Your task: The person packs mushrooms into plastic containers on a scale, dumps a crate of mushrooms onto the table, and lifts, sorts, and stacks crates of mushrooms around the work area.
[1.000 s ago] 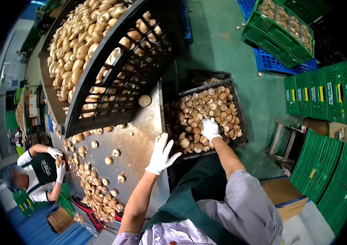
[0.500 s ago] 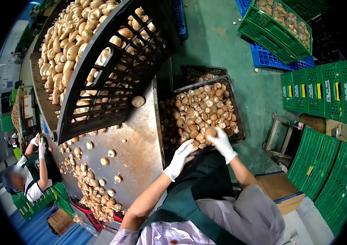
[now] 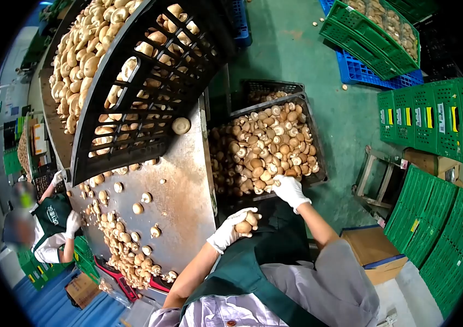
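Note:
My left hand [image 3: 230, 231], in a white glove, is curled around a few brown mushrooms [image 3: 247, 223] in front of my dark green apron. At the near edge of a black crate [image 3: 316, 128] is my gloved right hand [image 3: 291, 193], its fingers bent together against the heap of mushrooms [image 3: 267, 144] inside. Whatever those fingertips pinch is hidden. To the left is a metal table [image 3: 179, 191] with loose mushrooms [image 3: 119, 240] scattered along it. A tilted black basket [image 3: 133, 98] full of mushrooms leans over the table.
Another black crate [image 3: 272, 86] sits behind the first. Green crates [image 3: 433, 117] are stacked at the right, above more green crates [image 3: 417, 210]. A cardboard box [image 3: 370, 248] stands beside me. Across the table, a co-worker's gloved hand [image 3: 72, 224] is lowered.
My left hand has drawn back from the crate to my apron and now shows mushrooms in it. The mushroom visible in my right hand earlier no longer shows there. The co-worker's hands have separated.

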A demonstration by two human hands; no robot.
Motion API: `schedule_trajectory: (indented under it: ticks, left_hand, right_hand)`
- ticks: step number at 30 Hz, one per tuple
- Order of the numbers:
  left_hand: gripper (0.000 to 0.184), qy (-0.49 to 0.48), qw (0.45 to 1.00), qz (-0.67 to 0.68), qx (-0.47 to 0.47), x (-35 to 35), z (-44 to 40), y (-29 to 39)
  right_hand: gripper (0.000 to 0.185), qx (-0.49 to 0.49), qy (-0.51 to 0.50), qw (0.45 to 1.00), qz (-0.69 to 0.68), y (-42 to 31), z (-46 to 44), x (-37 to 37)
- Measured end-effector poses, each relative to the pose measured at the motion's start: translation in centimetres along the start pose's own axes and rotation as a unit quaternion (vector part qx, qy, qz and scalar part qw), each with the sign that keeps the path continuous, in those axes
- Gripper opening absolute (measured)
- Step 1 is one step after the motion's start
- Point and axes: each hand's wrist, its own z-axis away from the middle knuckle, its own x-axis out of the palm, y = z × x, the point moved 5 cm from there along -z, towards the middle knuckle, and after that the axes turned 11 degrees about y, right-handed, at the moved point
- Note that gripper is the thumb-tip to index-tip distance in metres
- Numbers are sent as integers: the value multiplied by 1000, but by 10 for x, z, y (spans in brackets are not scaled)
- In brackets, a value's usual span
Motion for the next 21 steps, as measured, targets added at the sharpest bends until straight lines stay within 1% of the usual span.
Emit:
schedule_trajectory:
  ticks: [1,2,3,4,6,7,9,11,12,14,15,16,18,20,21]
  left_hand:
    - [43,8,999,-33,20,0,0,-2]
    - [43,14,999,-32,20,0,3,-3]
    - [43,10,999,-33,14,2,6,-2]
    - [43,7,999,-33,7,6,9,-1]
    - [42,31,999,-38,10,6,14,-1]
    - [42,51,997,-47,15,3,15,-2]
    - [42,71,996,-55,20,-3,15,-6]
    - [41,77,996,-46,14,-9,14,-11]
    - [41,81,996,-43,14,-11,14,-13]
    - [42,96,992,-73,29,-13,14,-16]
    - [39,101,991,-82,25,-13,14,-17]
    - [39,101,991,-81,25,-13,13,-18]
    - [35,129,987,-94,19,-18,14,-21]
    - [35,125,988,-94,20,-24,12,-23]
    - [36,123,988,-93,23,-26,12,-25]
  right_hand:
    - [40,25,38,999,-14,22,-14,21]
    - [45,51,76,995,-29,38,-24,40]
    - [57,80,57,995,-29,42,-33,47]
    - [65,116,52,991,-35,44,-42,59]
    - [67,110,53,992,-29,35,-48,80]
    - [75,97,60,993,25,25,-45,87]
    - [72,63,67,995,23,14,-40,104]
    - [65,-5,38,999,26,-5,-38,110]
    - [61,-27,53,998,30,-12,-37,115]
    - [58,-91,37,994,42,-30,-37,114]
    - [52,-111,39,991,65,-38,-37,120]
    - [52,-159,58,984,59,-43,-37,127]
    - [50,-209,21,978,14,-52,-34,147]
    - [56,-270,9,960,70,-64,-30,164]
    - [58,-282,10,954,97,-65,-28,170]
